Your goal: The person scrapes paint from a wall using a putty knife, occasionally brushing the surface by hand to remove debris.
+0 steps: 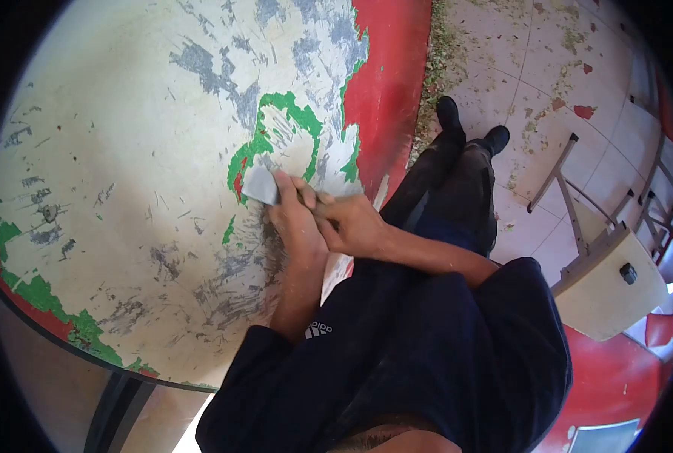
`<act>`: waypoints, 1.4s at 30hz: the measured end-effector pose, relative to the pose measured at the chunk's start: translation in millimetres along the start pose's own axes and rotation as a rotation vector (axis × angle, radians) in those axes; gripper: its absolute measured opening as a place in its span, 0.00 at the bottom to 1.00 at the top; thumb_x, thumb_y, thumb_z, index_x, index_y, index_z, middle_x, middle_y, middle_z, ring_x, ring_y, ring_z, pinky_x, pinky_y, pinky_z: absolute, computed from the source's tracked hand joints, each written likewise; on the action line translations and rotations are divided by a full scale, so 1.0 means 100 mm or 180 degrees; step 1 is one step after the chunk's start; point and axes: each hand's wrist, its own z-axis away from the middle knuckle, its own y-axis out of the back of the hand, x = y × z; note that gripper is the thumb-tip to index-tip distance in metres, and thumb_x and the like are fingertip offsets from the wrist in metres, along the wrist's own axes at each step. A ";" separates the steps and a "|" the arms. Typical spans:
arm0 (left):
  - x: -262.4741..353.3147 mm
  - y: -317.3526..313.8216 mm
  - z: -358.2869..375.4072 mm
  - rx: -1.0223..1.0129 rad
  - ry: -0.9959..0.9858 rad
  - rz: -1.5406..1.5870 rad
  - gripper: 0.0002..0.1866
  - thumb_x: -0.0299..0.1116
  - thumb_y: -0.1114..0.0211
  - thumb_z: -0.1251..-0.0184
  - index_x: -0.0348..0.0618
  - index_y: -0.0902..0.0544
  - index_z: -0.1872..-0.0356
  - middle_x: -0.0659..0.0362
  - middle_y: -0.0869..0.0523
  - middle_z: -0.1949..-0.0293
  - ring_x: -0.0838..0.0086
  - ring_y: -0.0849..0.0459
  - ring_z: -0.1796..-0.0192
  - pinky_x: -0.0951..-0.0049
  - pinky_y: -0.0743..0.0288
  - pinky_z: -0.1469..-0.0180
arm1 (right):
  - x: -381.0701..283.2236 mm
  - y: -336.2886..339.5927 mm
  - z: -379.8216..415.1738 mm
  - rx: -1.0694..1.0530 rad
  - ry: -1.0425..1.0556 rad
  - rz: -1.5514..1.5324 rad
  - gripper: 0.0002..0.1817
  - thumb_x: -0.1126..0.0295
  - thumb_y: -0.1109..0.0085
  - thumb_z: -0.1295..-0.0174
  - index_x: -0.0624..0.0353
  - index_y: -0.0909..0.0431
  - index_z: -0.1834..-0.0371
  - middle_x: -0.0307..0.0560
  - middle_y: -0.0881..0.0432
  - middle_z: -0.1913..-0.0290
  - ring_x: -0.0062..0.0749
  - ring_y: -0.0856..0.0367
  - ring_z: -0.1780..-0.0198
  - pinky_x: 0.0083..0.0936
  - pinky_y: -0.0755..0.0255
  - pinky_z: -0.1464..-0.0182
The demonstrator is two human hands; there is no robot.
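A scraper with a flat grey blade [261, 185] lies against the worn surface of a large round tabletop [125, 151], beside a patch of green paint [257, 143]. My left hand [298, 223] is closed around the scraper close to the blade, its fingers pointing up along the tool. Just to the right, my right hand [351, 223] wraps round the handle end, touching the left one. The fingers hide most of the handle. Off-white paint with grey scuffs covers much of the top.
Red paint [385, 83] runs along the tabletop's right side. Paint flakes [555, 106] litter the tiled floor [487, 45]. My legs [457, 181] extend beside the table. At the right are metal legs [570, 196] and an off-white panel [612, 291] with a dark knob.
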 end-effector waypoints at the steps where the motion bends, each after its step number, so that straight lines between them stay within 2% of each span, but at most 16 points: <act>1: 0.10 -0.05 -0.01 0.0039 -0.0058 -0.0060 0.17 0.43 0.52 0.25 0.43 0.32 0.71 0.63 0.35 0.83 0.74 0.30 0.82 0.71 0.27 0.75 | -0.05 0.00 -0.10 0.0099 0.0028 -0.0002 0.03 0.74 0.44 0.48 0.61 0.23 0.74 0.58 0.26 0.81 0.52 0.24 0.80 0.38 0.31 0.76; 4: 0.14 -0.06 0.02 0.0036 -0.0208 -0.0080 0.16 0.43 0.52 0.25 0.43 0.32 0.71 0.64 0.35 0.82 0.76 0.32 0.82 0.72 0.27 0.75 | -0.11 0.00 -0.24 0.0338 0.0182 -0.0092 0.03 0.73 0.44 0.48 0.61 0.22 0.73 0.57 0.26 0.82 0.52 0.24 0.80 0.37 0.31 0.77; 5: 0.12 -0.04 0.02 0.0042 -0.0229 -0.0155 0.16 0.43 0.52 0.25 0.43 0.32 0.71 0.64 0.35 0.82 0.76 0.32 0.82 0.72 0.27 0.75 | -0.07 0.00 -0.15 0.0212 0.0123 -0.0081 0.03 0.74 0.44 0.47 0.62 0.22 0.73 0.58 0.26 0.82 0.52 0.24 0.80 0.37 0.31 0.77; 6: 0.11 -0.09 0.18 0.0104 0.0094 0.0046 0.16 0.43 0.51 0.25 0.43 0.32 0.72 0.64 0.35 0.82 0.76 0.31 0.81 0.73 0.28 0.75 | -0.10 0.03 -0.04 0.0102 0.0046 -0.0064 0.03 0.74 0.45 0.47 0.62 0.23 0.73 0.58 0.27 0.82 0.52 0.24 0.80 0.37 0.31 0.77; 8: 0.02 -0.03 0.10 0.0064 0.0020 0.0085 0.17 0.43 0.51 0.25 0.43 0.32 0.72 0.63 0.35 0.83 0.75 0.30 0.81 0.73 0.28 0.74 | -0.10 0.07 0.03 -0.0240 -0.0170 0.0038 0.04 0.74 0.45 0.47 0.63 0.23 0.74 0.58 0.27 0.82 0.53 0.25 0.80 0.37 0.32 0.77; 12: 0.32 -0.18 -0.01 -0.0098 -0.0232 0.0034 0.17 0.44 0.52 0.25 0.44 0.32 0.72 0.64 0.36 0.83 0.75 0.31 0.81 0.72 0.29 0.75 | -0.21 0.05 -0.36 0.0394 0.0316 0.0035 0.03 0.73 0.44 0.47 0.59 0.22 0.75 0.54 0.25 0.82 0.51 0.24 0.80 0.36 0.30 0.77; 16: -0.01 0.07 0.14 0.0162 -0.0032 0.0160 0.16 0.44 0.51 0.26 0.46 0.32 0.71 0.65 0.37 0.83 0.76 0.33 0.81 0.74 0.31 0.76 | -0.09 0.01 0.07 -0.0073 0.0227 0.0065 0.02 0.74 0.44 0.49 0.57 0.23 0.77 0.54 0.26 0.83 0.51 0.24 0.80 0.38 0.30 0.77; 19: 0.16 0.05 0.12 0.0101 -0.0051 0.0126 0.17 0.45 0.51 0.25 0.44 0.32 0.71 0.64 0.36 0.83 0.75 0.32 0.82 0.72 0.30 0.76 | -0.10 -0.05 -0.04 0.0032 0.0273 0.0199 0.02 0.73 0.44 0.49 0.57 0.23 0.77 0.53 0.26 0.83 0.51 0.24 0.80 0.38 0.30 0.77; 20: 0.24 -0.02 0.08 0.0063 -0.0139 0.0107 0.17 0.44 0.52 0.25 0.43 0.32 0.71 0.63 0.36 0.84 0.74 0.31 0.82 0.72 0.29 0.76 | -0.13 -0.08 -0.17 0.0327 0.0302 0.0099 0.03 0.72 0.44 0.49 0.56 0.23 0.77 0.53 0.26 0.83 0.51 0.24 0.80 0.38 0.30 0.77; 24: 0.13 0.04 0.26 0.0119 0.0034 0.0037 0.18 0.45 0.52 0.25 0.43 0.33 0.72 0.63 0.36 0.84 0.74 0.32 0.83 0.72 0.29 0.76 | -0.18 0.01 0.04 -0.0147 0.0185 0.0239 0.04 0.71 0.43 0.48 0.58 0.23 0.78 0.53 0.25 0.83 0.50 0.24 0.80 0.38 0.30 0.77; 27: 0.01 0.14 0.22 0.0303 0.0154 0.0211 0.18 0.44 0.53 0.25 0.43 0.33 0.72 0.64 0.37 0.84 0.75 0.33 0.83 0.72 0.29 0.75 | -0.16 -0.02 0.09 -0.0239 0.0007 0.0282 0.04 0.72 0.43 0.49 0.58 0.23 0.78 0.53 0.25 0.82 0.49 0.23 0.80 0.38 0.29 0.77; 28: 0.02 0.14 0.20 0.0232 0.0119 0.0131 0.18 0.44 0.53 0.25 0.43 0.32 0.72 0.64 0.38 0.84 0.75 0.34 0.83 0.73 0.29 0.75 | -0.12 -0.04 0.07 -0.0179 0.0268 0.0332 0.01 0.77 0.42 0.51 0.60 0.23 0.74 0.52 0.26 0.82 0.47 0.24 0.81 0.36 0.31 0.79; 34: 0.06 0.13 0.29 0.0164 0.0162 0.0275 0.19 0.46 0.52 0.25 0.43 0.31 0.73 0.64 0.37 0.85 0.75 0.33 0.83 0.73 0.30 0.75 | -0.18 -0.03 0.13 -0.0088 0.0262 0.0132 0.02 0.78 0.41 0.52 0.61 0.23 0.74 0.52 0.27 0.82 0.47 0.25 0.82 0.36 0.32 0.79; 37: 0.12 0.09 0.22 0.0241 0.0147 0.0228 0.19 0.45 0.53 0.25 0.43 0.32 0.73 0.63 0.36 0.85 0.74 0.32 0.84 0.73 0.30 0.75 | -0.22 -0.03 0.02 -0.0199 0.0074 0.0358 0.01 0.74 0.43 0.49 0.58 0.22 0.76 0.54 0.25 0.81 0.49 0.23 0.79 0.38 0.29 0.77; 40: 0.06 0.14 0.30 0.0228 0.0087 0.0255 0.18 0.44 0.53 0.25 0.43 0.32 0.73 0.64 0.36 0.85 0.75 0.32 0.84 0.72 0.30 0.76 | -0.22 -0.10 0.09 0.0060 0.0186 0.0194 0.02 0.75 0.43 0.49 0.57 0.23 0.77 0.54 0.25 0.82 0.49 0.23 0.80 0.38 0.29 0.77; 42: 0.05 0.21 0.31 0.0223 0.0039 0.0220 0.18 0.44 0.54 0.24 0.43 0.32 0.73 0.64 0.36 0.84 0.75 0.32 0.83 0.72 0.29 0.76 | -0.22 -0.11 0.17 -0.0087 0.0195 0.0166 0.02 0.75 0.44 0.50 0.58 0.23 0.78 0.54 0.25 0.82 0.50 0.24 0.80 0.38 0.29 0.77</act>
